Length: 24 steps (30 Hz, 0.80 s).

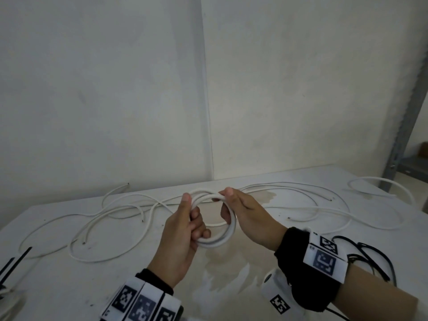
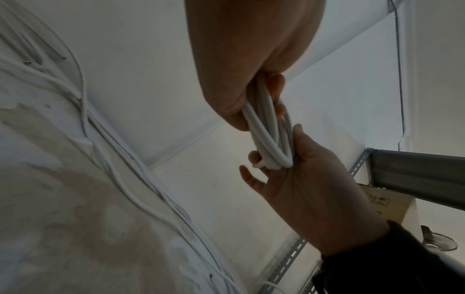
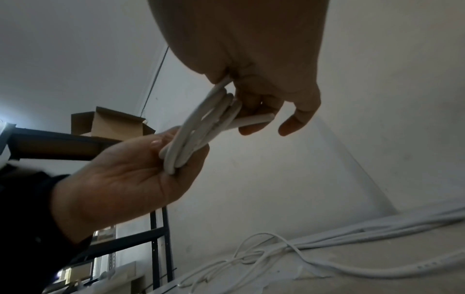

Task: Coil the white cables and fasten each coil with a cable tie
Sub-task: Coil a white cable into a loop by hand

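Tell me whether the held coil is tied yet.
Not tied. The white coil carries no cable tie; the left hand and right hand alone grip its loops together.

right hand (image 3: 254,83) grips cable coil (image 3: 201,127) | left hand (image 3: 130,175) pinches coil | loose cables (image 3: 352,234) on table (image 3: 377,282)

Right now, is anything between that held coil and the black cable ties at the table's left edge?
Nothing solid: only loose white cables lie on the table between the coil and the cable ties.
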### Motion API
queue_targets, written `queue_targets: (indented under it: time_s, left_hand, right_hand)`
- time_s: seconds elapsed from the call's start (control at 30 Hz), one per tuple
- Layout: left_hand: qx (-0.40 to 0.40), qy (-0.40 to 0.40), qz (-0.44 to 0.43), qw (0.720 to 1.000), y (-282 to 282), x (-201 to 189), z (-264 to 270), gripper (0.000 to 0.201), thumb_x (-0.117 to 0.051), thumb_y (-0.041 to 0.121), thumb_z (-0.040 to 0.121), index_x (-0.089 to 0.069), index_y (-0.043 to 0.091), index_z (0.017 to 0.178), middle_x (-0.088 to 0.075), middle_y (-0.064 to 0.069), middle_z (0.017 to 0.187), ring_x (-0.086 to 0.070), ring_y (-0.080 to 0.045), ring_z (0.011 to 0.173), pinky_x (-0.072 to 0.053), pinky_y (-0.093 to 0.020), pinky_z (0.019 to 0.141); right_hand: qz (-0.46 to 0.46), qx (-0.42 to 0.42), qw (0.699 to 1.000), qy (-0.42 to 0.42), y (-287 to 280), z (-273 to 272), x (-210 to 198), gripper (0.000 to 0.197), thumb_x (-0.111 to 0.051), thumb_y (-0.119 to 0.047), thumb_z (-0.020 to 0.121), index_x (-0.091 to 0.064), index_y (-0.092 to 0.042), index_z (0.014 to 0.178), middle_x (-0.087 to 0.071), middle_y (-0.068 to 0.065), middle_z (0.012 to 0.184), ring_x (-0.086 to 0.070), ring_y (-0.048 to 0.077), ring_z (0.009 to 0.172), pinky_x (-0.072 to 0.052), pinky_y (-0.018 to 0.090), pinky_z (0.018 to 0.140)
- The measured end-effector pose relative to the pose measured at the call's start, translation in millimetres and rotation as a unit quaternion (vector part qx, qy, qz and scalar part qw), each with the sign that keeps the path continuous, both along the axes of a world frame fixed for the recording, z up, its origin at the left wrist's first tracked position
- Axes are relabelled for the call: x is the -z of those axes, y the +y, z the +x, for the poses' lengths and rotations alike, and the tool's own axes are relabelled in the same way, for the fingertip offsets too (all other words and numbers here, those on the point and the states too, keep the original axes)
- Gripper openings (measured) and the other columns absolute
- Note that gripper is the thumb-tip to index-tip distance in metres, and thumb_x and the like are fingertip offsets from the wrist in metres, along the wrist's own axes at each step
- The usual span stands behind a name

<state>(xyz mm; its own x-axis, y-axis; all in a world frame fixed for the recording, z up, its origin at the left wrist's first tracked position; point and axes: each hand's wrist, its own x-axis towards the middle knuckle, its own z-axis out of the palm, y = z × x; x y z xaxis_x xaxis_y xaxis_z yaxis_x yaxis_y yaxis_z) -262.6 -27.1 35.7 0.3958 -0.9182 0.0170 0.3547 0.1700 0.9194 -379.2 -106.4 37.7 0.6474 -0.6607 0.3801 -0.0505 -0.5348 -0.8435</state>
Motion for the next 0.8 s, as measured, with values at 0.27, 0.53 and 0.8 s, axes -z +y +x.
queue_targets:
  time_s: [0.27, 0.53, 0.8]
  left_hand:
    - [0.188, -0.060, 0.108, 0.974, 2.7, -9.0, 26.6, 0.078, -0.028, 0.061, 0.083, -0.065, -0.002, 0.058, -0.059, -0.017, 0.055, -0.060, -0.027, 0.051, -0.052, -0.036, 0.067]
    - [0.053, -0.203, 0.119, 0.971, -1.6, -1.2, -4.4, 0.054, -0.036, 0.039, 0.097, -0.043, 0.011, 0.052, -0.031, 0.004, 0.040, -0.026, -0.010, 0.034, -0.033, -0.025, 0.045]
    - [-0.018, -0.146, 0.100, 0.984, -8.6, -2.3, -12.2, 0.049, -0.040, 0.032, 0.097, -0.039, 0.011, 0.052, -0.029, 0.006, 0.036, -0.026, -0.009, 0.031, -0.032, -0.023, 0.040]
  right_hand:
    - [-0.045, -0.068, 0.993, 0.081, -1.4, -15.4, -8.3, 0.058, -0.026, -0.045, 0.090, -0.048, 0.010, 0.094, -0.039, -0.004, 0.068, -0.034, 0.005, 0.060, -0.033, 0.019, 0.061]
    - [-0.074, -0.045, 0.991, 0.106, 2.8, -16.7, -7.5, 0.025, -0.038, -0.025, 0.097, -0.052, -0.011, 0.114, -0.052, -0.006, 0.097, -0.047, 0.002, 0.093, -0.038, 0.019, 0.089]
    - [0.267, -0.058, 0.962, -0.023, 2.2, -16.7, -2.3, 0.034, -0.045, -0.045, 0.088, -0.051, -0.020, 0.109, -0.060, 0.005, 0.087, -0.064, 0.018, 0.077, -0.052, 0.035, 0.084]
